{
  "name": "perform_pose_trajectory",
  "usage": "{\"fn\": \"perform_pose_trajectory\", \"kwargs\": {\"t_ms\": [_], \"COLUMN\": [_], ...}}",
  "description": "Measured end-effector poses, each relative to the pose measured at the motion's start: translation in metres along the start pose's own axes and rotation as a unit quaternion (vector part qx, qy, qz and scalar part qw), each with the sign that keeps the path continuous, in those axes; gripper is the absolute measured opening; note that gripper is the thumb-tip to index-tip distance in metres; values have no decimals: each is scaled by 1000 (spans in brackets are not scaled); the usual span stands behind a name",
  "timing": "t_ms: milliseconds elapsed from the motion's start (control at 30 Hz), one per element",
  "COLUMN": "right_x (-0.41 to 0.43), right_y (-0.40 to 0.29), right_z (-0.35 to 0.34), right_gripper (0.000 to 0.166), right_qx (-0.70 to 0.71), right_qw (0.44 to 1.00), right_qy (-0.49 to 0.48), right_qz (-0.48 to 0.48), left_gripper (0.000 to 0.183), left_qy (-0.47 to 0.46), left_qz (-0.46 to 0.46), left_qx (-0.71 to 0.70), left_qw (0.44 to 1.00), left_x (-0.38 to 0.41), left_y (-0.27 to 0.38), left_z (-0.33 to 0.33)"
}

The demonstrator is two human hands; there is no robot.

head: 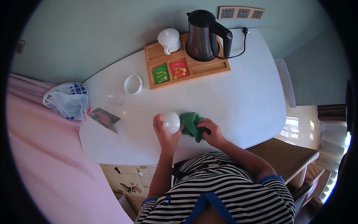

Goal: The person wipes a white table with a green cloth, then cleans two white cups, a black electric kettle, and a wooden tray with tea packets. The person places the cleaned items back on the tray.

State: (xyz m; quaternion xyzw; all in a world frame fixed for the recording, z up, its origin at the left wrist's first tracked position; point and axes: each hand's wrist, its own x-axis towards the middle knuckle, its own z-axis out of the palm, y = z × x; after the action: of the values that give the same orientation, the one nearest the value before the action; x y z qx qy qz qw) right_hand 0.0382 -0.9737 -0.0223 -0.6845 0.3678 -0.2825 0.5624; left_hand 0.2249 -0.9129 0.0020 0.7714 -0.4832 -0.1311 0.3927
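Observation:
My left hand [165, 135] is wrapped round a white lidded cup [171, 123] above the front middle of the white table [240, 92]; the lid's knob points up and towards the left. Just right of the cup, my right hand [213, 132] grips a green cloth [192, 124], which hangs loosely from the fingers. Beyond the hands lies a wooden tray [193, 75] bearing a second white lidded cup [169, 40], a dark electric kettle [202, 39], a green sachet [160, 74] and a red sachet [179, 70].
A white ashtray [133, 84] and a clear glass dish [116, 96] stand left of the tray. A folded card [104, 119] and a tied plastic bag [67, 100] are at the left end. The kettle's black plug [245, 30] lies near the wall sockets [241, 13]. A brown chair [282, 156] stands at right.

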Motion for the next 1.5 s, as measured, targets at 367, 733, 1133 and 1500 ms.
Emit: {"fn": "perform_pose_trajectory", "kwargs": {"t_ms": [367, 733, 1133, 1500], "right_x": [22, 23, 23, 22], "right_y": [21, 39, 40, 37], "right_z": [-25, -21, -20, -21], "right_gripper": [38, 38, 36, 36], "right_qx": [-352, -361, -353, -355], "right_qw": [922, 916, 917, 917], "right_qy": [66, 74, 81, 76], "right_qz": [-145, -159, -169, -163], "left_gripper": [98, 54, 44, 25], "left_qy": [-9, 131, 54, 4], "left_qz": [-81, 90, -213, -165], "left_qx": [24, 45, -284, -470], "left_qw": [996, 986, 933, 867], "left_x": [32, 34, 240, 245], "left_y": [-17, 32, 18, 18], "left_z": [-35, -64, 117, 110]}}
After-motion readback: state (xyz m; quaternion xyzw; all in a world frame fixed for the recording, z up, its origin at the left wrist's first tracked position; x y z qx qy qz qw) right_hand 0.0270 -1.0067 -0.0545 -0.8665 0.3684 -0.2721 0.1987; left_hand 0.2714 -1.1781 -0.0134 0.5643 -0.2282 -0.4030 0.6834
